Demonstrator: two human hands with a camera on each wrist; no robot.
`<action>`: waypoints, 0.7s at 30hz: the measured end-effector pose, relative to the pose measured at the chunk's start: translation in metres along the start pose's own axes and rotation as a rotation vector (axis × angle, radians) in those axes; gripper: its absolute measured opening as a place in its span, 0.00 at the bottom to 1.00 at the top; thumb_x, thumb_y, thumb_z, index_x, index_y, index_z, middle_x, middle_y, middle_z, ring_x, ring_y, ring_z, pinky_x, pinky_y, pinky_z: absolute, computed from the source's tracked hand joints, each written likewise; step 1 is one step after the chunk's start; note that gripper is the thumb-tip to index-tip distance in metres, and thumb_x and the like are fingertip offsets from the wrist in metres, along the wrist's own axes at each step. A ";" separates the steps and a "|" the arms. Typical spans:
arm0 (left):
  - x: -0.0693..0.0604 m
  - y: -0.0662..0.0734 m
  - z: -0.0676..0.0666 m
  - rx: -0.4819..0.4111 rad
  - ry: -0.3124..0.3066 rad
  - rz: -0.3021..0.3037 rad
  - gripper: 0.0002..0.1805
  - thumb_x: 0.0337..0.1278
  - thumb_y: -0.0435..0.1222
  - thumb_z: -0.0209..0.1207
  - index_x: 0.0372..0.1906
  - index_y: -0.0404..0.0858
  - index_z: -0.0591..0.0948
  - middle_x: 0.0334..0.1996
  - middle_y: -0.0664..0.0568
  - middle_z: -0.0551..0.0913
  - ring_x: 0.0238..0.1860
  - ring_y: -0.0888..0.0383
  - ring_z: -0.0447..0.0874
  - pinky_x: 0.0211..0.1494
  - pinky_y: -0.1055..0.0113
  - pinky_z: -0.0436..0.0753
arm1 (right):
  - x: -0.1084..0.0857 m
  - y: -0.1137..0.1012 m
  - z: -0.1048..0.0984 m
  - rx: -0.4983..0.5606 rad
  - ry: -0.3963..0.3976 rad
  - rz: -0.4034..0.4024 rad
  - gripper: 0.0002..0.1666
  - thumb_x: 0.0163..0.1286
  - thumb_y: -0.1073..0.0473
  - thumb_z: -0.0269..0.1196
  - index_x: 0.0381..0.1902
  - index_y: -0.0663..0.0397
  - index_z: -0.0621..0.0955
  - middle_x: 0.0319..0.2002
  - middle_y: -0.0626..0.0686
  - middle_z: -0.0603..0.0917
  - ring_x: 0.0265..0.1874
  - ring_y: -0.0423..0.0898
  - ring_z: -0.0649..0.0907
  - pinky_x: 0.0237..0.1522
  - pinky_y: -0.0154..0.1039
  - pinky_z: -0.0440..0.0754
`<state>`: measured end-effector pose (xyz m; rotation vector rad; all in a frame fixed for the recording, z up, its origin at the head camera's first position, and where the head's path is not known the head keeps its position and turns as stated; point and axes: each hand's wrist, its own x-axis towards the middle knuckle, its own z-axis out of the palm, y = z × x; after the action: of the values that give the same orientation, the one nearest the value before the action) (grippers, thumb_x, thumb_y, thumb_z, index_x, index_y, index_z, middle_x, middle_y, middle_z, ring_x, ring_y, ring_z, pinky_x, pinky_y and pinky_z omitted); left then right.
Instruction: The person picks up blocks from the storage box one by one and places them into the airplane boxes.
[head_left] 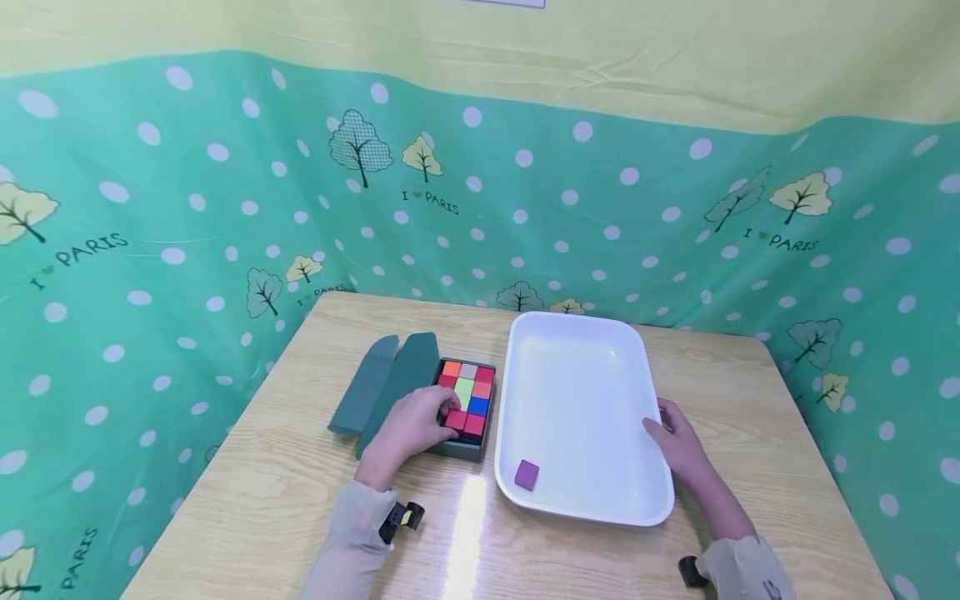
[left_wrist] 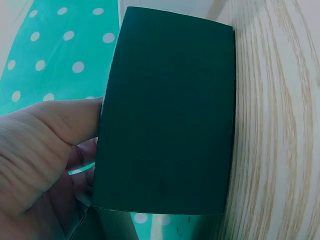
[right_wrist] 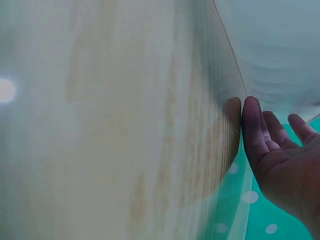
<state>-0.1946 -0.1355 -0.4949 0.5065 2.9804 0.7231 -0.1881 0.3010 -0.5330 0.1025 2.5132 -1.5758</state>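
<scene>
In the head view my left hand [head_left: 411,423] reaches into a dark green box [head_left: 459,450] of coloured cubes, thumb and fingers bent about a red cube [head_left: 455,422] in the front row. The left wrist view shows my thumb [left_wrist: 75,117] against the green box wall [left_wrist: 165,115], which hides the fingertips. My right hand [head_left: 681,446] rests at the right side of a white tray [head_left: 577,400]. In the right wrist view its relaxed fingers [right_wrist: 253,125] lie along the tray's outer wall [right_wrist: 280,60]. A purple cube [head_left: 527,475] sits in the tray's front left corner.
The box's lid flaps [head_left: 386,379] stand folded out to the left. Beside the red cube are more cubes, such as a blue cube [head_left: 478,407] and an orange cube [head_left: 451,367]. A patterned green curtain [head_left: 600,225] hangs around the wooden table [head_left: 255,467].
</scene>
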 end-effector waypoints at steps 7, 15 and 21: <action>0.000 0.002 -0.001 0.035 0.006 0.013 0.22 0.34 0.43 0.80 0.35 0.52 0.79 0.26 0.62 0.72 0.30 0.61 0.71 0.32 0.65 0.72 | -0.002 -0.001 0.000 -0.004 -0.003 0.000 0.37 0.77 0.45 0.48 0.74 0.59 0.54 0.69 0.69 0.59 0.62 0.67 0.69 0.52 0.53 0.78; 0.000 -0.001 -0.001 0.026 0.010 0.045 0.22 0.31 0.45 0.80 0.35 0.51 0.80 0.27 0.61 0.73 0.29 0.61 0.71 0.31 0.65 0.72 | -0.002 0.000 0.002 0.005 -0.003 -0.008 0.37 0.78 0.45 0.47 0.74 0.59 0.53 0.68 0.69 0.61 0.62 0.67 0.69 0.53 0.52 0.77; -0.001 -0.005 -0.003 -0.063 0.007 0.032 0.21 0.34 0.46 0.79 0.37 0.50 0.81 0.28 0.62 0.75 0.31 0.62 0.72 0.33 0.67 0.75 | 0.001 0.004 0.003 0.027 0.020 -0.027 0.35 0.78 0.48 0.47 0.73 0.61 0.55 0.66 0.69 0.63 0.61 0.67 0.70 0.52 0.53 0.78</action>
<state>-0.1954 -0.1412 -0.4943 0.5497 2.9515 0.8192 -0.1878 0.3005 -0.5382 0.0890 2.5197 -1.6269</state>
